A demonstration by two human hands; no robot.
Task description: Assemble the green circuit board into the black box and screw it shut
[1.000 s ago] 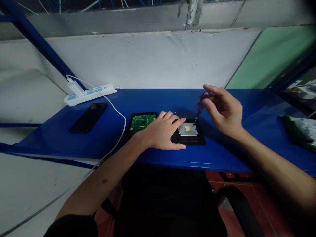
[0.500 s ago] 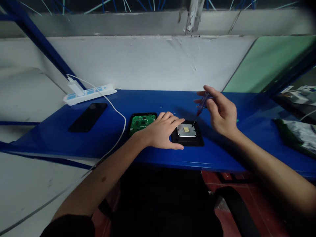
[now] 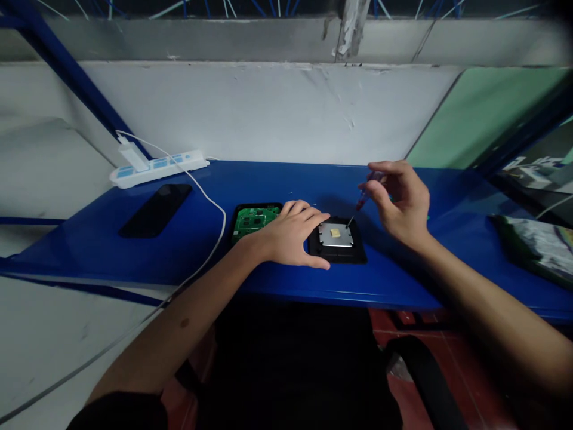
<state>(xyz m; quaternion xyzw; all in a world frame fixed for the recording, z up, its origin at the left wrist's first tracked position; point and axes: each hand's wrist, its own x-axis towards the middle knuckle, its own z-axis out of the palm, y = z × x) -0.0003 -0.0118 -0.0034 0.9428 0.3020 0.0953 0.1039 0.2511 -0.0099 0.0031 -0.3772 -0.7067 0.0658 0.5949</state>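
My right hand (image 3: 400, 200) is closed around the handle of a screwdriver (image 3: 363, 194), clear with a red collar. Its thin shaft slants down to the upper right corner of a silver metal plate (image 3: 329, 240) with a yellowish square pad (image 3: 335, 233) on it. That plate lies in a black plastic cover (image 3: 344, 257). My left hand (image 3: 293, 234) lies with fingers and thumb spread at the cover's left side. Partly beneath that hand is a green circuit board (image 3: 253, 220) in a black casing. Whether the tip sits in a screw is too small to tell.
A black phone (image 3: 156, 210) lies on the blue table (image 3: 179, 263) at the left. Behind it is a white power strip (image 3: 163, 168), with a white cable (image 3: 213, 197) running forward across the table. A silvery bag (image 3: 537, 245) rests at the right.
My right hand's fingers have curled in more around the screwdriver handle. The shaft stays at the same corner of the plate. My left hand keeps its place; the view has shifted slightly.
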